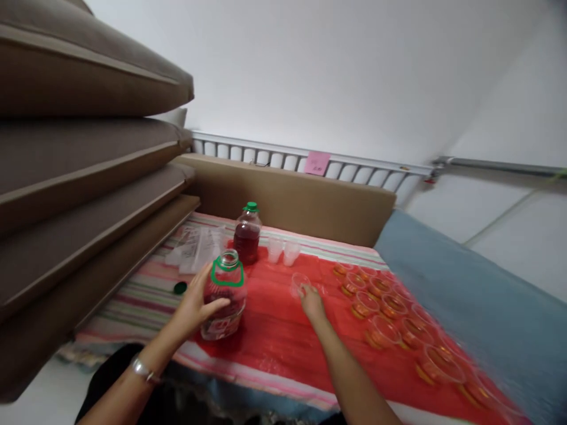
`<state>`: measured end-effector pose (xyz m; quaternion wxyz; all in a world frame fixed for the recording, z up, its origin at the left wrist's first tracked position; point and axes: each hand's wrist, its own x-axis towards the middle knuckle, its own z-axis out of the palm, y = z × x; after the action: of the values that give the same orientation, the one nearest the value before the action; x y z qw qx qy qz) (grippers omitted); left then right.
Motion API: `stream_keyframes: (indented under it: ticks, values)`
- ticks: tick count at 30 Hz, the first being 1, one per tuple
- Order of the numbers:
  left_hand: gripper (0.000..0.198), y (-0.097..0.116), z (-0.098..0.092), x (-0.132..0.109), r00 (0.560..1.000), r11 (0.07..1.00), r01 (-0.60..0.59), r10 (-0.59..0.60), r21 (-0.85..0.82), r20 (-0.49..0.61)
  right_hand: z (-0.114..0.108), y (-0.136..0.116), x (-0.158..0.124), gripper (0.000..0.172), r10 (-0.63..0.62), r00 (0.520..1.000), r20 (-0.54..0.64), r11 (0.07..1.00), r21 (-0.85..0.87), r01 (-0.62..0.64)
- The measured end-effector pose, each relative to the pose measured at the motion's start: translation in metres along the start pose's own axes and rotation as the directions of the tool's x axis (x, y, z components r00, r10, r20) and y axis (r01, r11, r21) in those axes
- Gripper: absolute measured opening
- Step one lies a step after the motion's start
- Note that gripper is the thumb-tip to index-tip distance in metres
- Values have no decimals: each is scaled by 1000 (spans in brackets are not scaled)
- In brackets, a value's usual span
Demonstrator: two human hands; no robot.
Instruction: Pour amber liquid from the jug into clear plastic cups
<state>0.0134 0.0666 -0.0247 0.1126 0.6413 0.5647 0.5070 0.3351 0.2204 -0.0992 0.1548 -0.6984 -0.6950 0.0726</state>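
Note:
My left hand (199, 298) is wrapped around the side of a clear plastic jug (225, 307), thumb in front and fingers partly hidden behind. The jug stands upright without a cap and has a green handle ring around its neck; how much is inside I cannot tell. A green cap (180, 287) lies left of it. With fingers pinched, my right hand (311, 300) holds the near rim of a clear plastic cup (299, 284) on the red sheet. Just behind the first jug stands a second jug (247, 239) of dark red liquid, its green cap on.
Two stacks of clear cups (283, 252) stand behind the right hand. Several cups of amber liquid (394, 307) fill the right side of the red sheet (274, 330). Plastic bags (199, 248) lie at left. Stacked cushions (88, 159) rise at far left; a brown panel (292, 203) stands behind.

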Motion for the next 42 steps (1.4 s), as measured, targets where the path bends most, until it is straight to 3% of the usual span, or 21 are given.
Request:
stream_keyframes:
  ticks: [3, 10, 15, 18, 21, 23, 25, 28, 30, 35, 38, 40, 42]
  values:
    - [77, 6, -2, 0, 1000, 1000, -11, 11, 2, 19, 4, -11, -11, 30, -67, 995, 68, 998, -6, 67]
    - [82, 4, -1, -2, 999, 1000, -4, 4, -6, 39, 2, -38, -95, 23, -197, 966, 164, 980, 10, 198]
    - [85, 5, -1, -3, 999, 999, -17, 18, -37, 42, -1, -39, -102, 26, -176, 964, 201, 984, 5, 179]
    - [87, 6, -2, -4, 999, 999, -15, 18, -48, 43, -21, -40, -100, 39, -161, 965, 206, 986, -6, 166]
    - [88, 6, -2, -4, 999, 999, -10, 12, -51, 39, -58, -61, -108, 39, -259, 964, 66, 961, 118, 250]
    - [88, 5, -1, -5, 999, 998, -7, 9, -58, 37, -85, -89, -118, 33, -401, 909, -112, 859, 298, 416]
    - [89, 4, 0, -5, 999, 997, -5, 8, -75, 36, -106, -124, -129, 29, -518, 809, -277, 702, 404, 587]
    - [88, 2, 1, -7, 1000, 993, -5, 9, -120, 28, -118, -173, -139, 26, -630, 645, -433, 547, 342, 764]
    - [88, 2, 1, -8, 1000, 987, -2, 5, -158, 19, -115, -194, -141, 23, -683, 590, -430, 539, 248, 805]
    - [84, 7, -4, -13, 999, 957, 33, -29, -289, 18, -99, -206, -140, 18, -791, 571, -221, 581, 24, 814]
    - [79, 2, -8, -18, 994, 908, 109, -105, -405, 33, -95, -197, -138, 27, -815, 560, -152, 563, 26, 826]
    - [66, -10, -9, -26, 974, 852, 207, -226, -481, 20, -95, -184, -138, 33, -783, 594, -185, 584, 113, 804]
    - [51, -28, -6, -35, 921, 776, 325, -388, -540, -3, -94, -168, -141, 37, -723, 648, -239, 607, 226, 762]
